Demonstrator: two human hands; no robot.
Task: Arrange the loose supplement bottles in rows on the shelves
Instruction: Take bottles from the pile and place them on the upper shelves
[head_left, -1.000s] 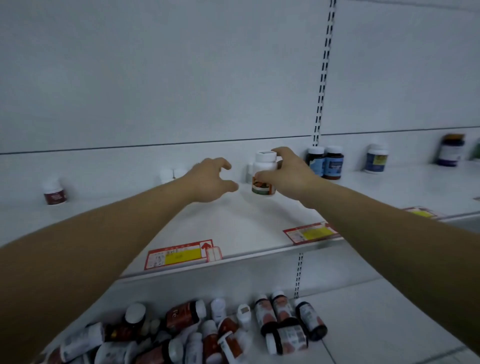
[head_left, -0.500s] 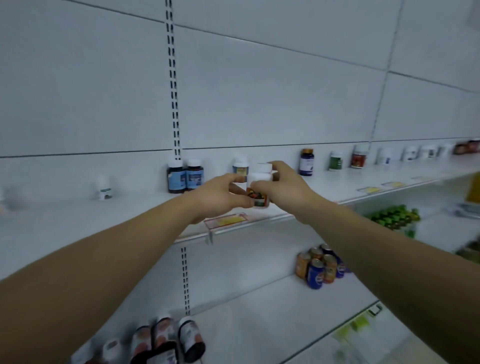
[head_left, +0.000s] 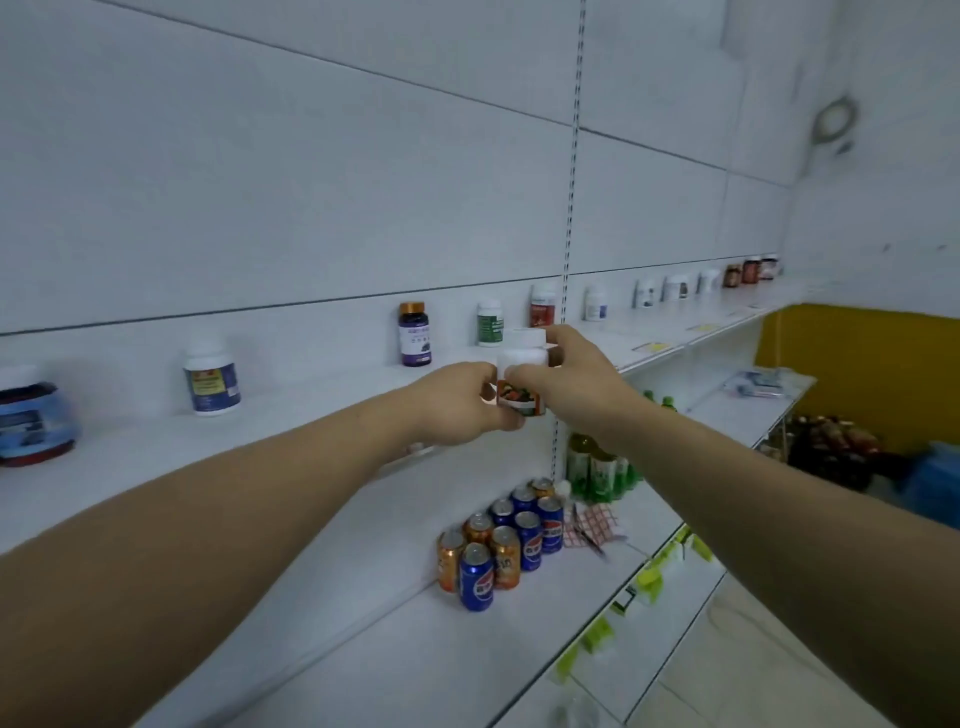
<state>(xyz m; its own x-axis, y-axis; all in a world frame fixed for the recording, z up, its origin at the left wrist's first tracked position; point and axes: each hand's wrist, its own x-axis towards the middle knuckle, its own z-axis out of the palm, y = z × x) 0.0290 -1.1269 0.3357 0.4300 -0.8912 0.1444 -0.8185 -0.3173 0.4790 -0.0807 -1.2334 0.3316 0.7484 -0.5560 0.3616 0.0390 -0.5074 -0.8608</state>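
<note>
At the left edge of the frame a wide jar (head_left: 31, 415) stands on the upper shelf (head_left: 130, 467); it is too blurred to read. To its right, well apart, stands a blue-label bottle (head_left: 211, 382). Further right, near the back wall, stand a purple-label bottle (head_left: 414, 335) and a green-label bottle (head_left: 490, 323).

In the middle of the frame the left hand (head_left: 457, 408) and the right hand (head_left: 576, 384) hold one white bottle (head_left: 521, 374) upright in the air, in front of the upper shelf. The left fingers are curled round its lower part. The right fingers and thumb are clamped on its upper part, under the cap.

Below the hands, on the lower shelf (head_left: 415, 665), stands a group of cans (head_left: 506, 540), and some green drinks (head_left: 597, 470) are near them on the right. At the upper right more small bottles (head_left: 675, 287) stand in a row.
</note>
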